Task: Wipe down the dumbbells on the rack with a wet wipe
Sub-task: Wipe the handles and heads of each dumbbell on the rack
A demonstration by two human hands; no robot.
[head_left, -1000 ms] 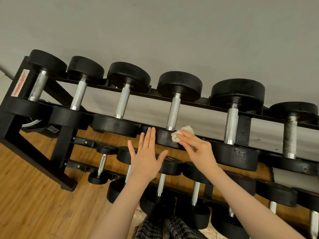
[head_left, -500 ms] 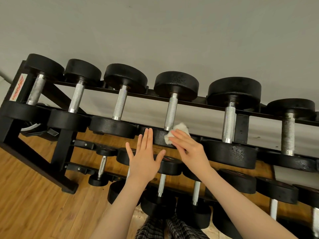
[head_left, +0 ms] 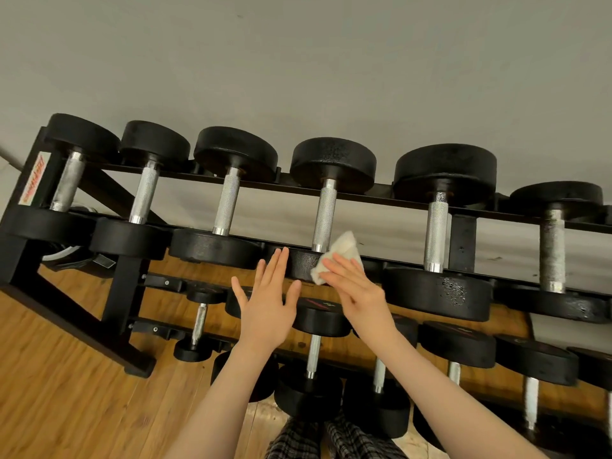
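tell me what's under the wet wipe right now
The wet wipe lies on the near black head of the fourth top-row dumbbell, pressed flat by the right hand. The patch of head beneath the wipe and fingers is covered. The left hand is spread beside it.

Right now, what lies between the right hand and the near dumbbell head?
In the head view, the white wet wipe, pressed by the right hand onto the dumbbell head.

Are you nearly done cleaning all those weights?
Not nearly. The right hand presses the wet wipe on the near end of the fourth top-row dumbbell, while the left hand rests open beside it. No dumbbell looks clearly finished; the lower-row dumbbells remain untouched.
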